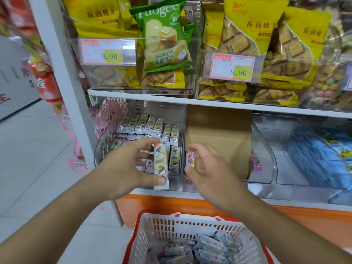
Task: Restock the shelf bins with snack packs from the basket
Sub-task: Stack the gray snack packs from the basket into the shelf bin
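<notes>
My left hand point(125, 168) pinches a small white and yellow snack pack point(161, 164) upright at the front of a clear shelf bin point(102, 147) that holds rows of similar packs point(146, 123). My right hand point(207, 172) grips a pink and purple snack pack point(189, 159) at the front of the neighbouring bin, which is lined with brown cardboard point(219, 134). Below, a white basket with a red rim point(163, 225) holds several silvery snack packs point(207, 246).
The upper shelf carries clear bins of yellow biscuit bags point(247, 31), a green bag point(163, 35) and 9.90 price tags point(233, 67). To the right is a clear bin with blue packs point(320, 155). An orange shelf base point(171, 202) runs below. Floor lies to the left.
</notes>
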Tool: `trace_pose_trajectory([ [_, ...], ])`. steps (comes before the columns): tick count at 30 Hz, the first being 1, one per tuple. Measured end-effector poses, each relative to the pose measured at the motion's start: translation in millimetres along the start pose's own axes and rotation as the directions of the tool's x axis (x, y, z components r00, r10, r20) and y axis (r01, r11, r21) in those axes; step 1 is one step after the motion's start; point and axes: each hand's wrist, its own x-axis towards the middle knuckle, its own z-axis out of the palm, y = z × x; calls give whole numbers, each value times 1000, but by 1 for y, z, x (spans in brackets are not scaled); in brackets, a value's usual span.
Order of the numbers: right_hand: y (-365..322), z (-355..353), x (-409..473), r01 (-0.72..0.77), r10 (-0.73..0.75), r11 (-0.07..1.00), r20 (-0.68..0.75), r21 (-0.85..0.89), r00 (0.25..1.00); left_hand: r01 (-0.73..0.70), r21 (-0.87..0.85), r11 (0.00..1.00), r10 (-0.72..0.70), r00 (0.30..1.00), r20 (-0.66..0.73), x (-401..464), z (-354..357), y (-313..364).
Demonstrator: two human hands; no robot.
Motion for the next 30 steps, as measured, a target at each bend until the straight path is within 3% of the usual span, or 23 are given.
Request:
trace_pose_trajectory([
  [2,7,-2,8,132,-120,977,79,-168,990,-21,169,985,31,998,-53,32,-16,-2],
  [6,25,7,13,202,-159,957,206,-209,965,-65,444,894,100,993,-57,110,-34,-14],
  [8,29,7,12,212,-165,953,217,-215,962,5,502,865,14,999,-34,142,-35,-17],
  [11,32,6,14,208,-154,954,240,-216,958,168,668,725,-257,966,36,176,-29,-16],
  [13,33,6,15,197,-142,957,249,-213,958,162,676,719,-308,946,100,192,-25,-22],
  [20,35,7,17,203,-149,958,253,-204,956,90,615,784,-259,946,193,215,-30,-37],
  [26,34,8,13,213,-164,958,242,-193,956,123,665,736,-270,955,123,212,-30,-28],
  [30,33,7,12,203,-156,963,244,-178,957,83,672,736,-195,977,92,203,-30,-32],
])
